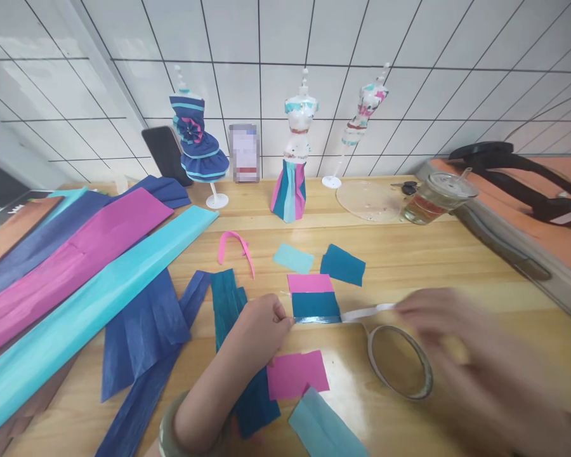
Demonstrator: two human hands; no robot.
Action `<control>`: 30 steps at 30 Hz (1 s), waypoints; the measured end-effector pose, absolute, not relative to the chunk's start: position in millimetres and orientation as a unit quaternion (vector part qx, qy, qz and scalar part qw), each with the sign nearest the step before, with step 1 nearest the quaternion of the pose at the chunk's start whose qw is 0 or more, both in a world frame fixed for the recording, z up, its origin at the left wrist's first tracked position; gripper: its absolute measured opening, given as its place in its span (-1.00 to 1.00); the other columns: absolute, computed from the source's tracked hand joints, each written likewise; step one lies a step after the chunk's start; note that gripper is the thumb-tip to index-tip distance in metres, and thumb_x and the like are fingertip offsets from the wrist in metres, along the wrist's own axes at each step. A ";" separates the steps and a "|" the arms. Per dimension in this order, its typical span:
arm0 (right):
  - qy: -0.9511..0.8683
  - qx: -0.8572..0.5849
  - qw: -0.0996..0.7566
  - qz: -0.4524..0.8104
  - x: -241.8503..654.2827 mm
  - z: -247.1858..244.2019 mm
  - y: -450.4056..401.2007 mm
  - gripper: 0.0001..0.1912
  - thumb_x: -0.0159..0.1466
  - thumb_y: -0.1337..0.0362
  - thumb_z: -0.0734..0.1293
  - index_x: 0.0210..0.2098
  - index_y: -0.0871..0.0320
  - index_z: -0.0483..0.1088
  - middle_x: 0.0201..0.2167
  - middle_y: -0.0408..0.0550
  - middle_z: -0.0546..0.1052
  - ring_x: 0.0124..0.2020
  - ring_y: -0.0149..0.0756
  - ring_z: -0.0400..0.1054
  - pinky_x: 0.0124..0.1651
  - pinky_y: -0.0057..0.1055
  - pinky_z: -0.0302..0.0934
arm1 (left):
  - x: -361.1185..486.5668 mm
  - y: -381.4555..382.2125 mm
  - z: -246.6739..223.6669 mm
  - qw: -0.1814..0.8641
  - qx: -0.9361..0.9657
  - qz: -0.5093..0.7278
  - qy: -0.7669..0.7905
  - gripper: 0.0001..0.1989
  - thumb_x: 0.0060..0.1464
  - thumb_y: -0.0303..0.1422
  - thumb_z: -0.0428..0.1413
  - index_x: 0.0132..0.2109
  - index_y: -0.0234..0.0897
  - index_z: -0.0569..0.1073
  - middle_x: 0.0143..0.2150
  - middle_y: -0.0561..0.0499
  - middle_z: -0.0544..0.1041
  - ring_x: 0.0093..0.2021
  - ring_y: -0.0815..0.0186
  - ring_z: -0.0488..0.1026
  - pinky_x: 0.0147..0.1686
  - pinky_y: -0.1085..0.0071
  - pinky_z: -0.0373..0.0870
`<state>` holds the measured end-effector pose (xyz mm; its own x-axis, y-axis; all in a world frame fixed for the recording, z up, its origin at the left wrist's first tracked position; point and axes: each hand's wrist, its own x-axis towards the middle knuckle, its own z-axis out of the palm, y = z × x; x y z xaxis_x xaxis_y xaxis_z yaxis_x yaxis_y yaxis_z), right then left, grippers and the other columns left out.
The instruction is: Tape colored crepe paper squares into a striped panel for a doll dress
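Observation:
A teal paper rectangle [315, 304] lies against a pink one [310, 283], with a shiny tape strip along its lower edge. My left hand [269, 320] has its fingers pinched at the left end of that strip. From the strip's right end a white tape backing [368, 312] is lifted up to my right hand [447, 324], which is blurred by motion and closed on the backing's end. Beneath it, the tape roll [400, 363] rests on the table, its tail reaching the strip. A pink piece [299, 374] is just below my left hand.
Blue, pink and turquoise crepe paper [99, 298] covers the left side. Small mannequins [299, 127], a phone [165, 152] and a second screen [245, 152] stand at the wall. A round clear disc [368, 200], keys [408, 188] and a lidded cup [438, 197] are at the back right.

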<state>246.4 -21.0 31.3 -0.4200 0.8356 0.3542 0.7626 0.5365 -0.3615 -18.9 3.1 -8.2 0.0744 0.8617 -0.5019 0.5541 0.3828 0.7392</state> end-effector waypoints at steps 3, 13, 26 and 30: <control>-0.929 -0.305 0.190 0.088 194.2 18.8 -9.4 -0.76 0.29 0.39 0.13 -0.15 0.10 0.38 -0.13 -0.04 0.49 -0.07 -0.19 0.30 -0.02 -0.22 0.24 | -18.9 2.8 -8.9 0.499 0.537 0.159 0.661 -0.90 -0.02 -0.36 -0.01 -0.45 -0.20 0.22 -0.74 0.22 0.26 -0.81 0.41 0.27 -0.79 0.56 0.12; -0.947 -0.296 0.081 0.095 168.5 -9.3 -8.5 -0.71 0.31 0.49 0.09 -0.07 0.19 0.31 0.00 -0.01 0.38 -0.06 -0.19 0.20 0.00 -0.14 0.14 | -21.8 3.0 -10.4 0.517 0.533 0.172 0.647 -0.91 -0.02 -0.36 -0.01 -0.44 -0.21 0.23 -0.75 0.22 0.27 -0.81 0.43 0.27 -0.78 0.57 0.12; -0.943 -0.298 0.105 0.106 165.6 -12.1 -7.1 -0.74 0.33 0.45 0.10 -0.08 0.19 0.33 -0.03 0.00 0.41 -0.12 -0.17 0.21 -0.07 -0.18 0.15 | -23.1 5.4 -13.4 0.550 0.511 0.177 0.637 -0.92 0.03 -0.35 -0.02 -0.38 -0.21 0.22 -0.75 0.24 0.28 -0.83 0.45 0.26 -0.84 0.62 0.07; -0.942 -0.297 0.118 0.104 166.6 -11.5 -7.1 -0.73 0.31 0.46 0.11 -0.06 0.18 0.33 -0.05 0.00 0.43 -0.11 -0.19 0.23 -0.07 -0.18 0.18 | -21.1 4.7 -10.7 0.535 0.514 0.178 0.647 -0.93 0.02 -0.40 -0.01 -0.40 -0.21 0.21 -0.77 0.25 0.26 -0.84 0.46 0.24 -0.84 0.62 0.07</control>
